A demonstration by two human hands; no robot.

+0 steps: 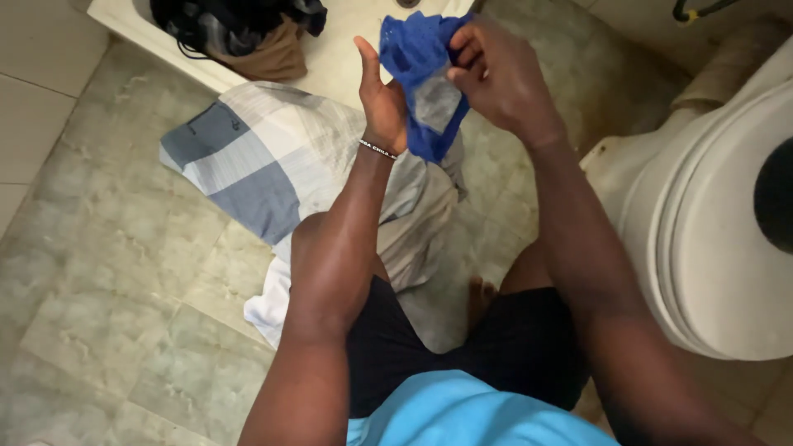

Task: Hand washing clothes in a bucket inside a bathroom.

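Both hands hold a small blue garment [417, 62] with a grey patch up in front of me. My left hand [382, 99] grips its left side, thumb raised, a beaded band on the wrist. My right hand [496, 74] pinches its upper right edge with closed fingers. The cloth hangs down between the two hands, above the floor.
A grey, blue and white checked cloth [256, 157] lies heaped on the green tiled floor [116, 272]. A white basin [339, 49] at the top holds dark and brown clothes [239, 33]. A white toilet [710, 223] stands at the right. My knees and black shorts fill the bottom.
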